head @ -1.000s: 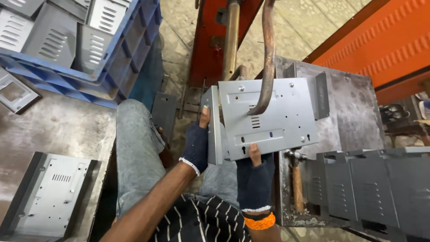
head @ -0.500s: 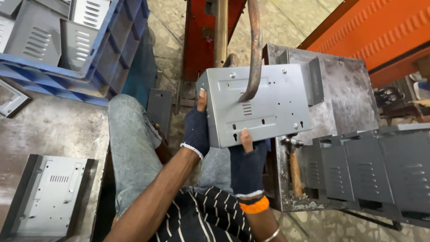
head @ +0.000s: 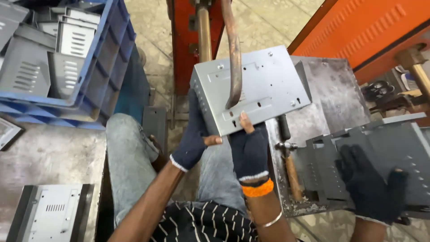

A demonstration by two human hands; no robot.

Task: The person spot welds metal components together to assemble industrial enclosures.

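No packages, labels, signs or screens are visible in the head view. The nearest thing to a container is the blue plastic crate [head: 105,67] at upper left, open-topped, with a ribbed wall and holding grey sheet-metal parts; it carries no visible label. The orange panel [head: 371,31] at upper right is plain ribbed metal, without any sign.

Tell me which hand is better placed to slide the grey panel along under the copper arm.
Probably the right hand: it grips the grey panel at its near edge, just below the copper arm. The left hand only steadies the side.
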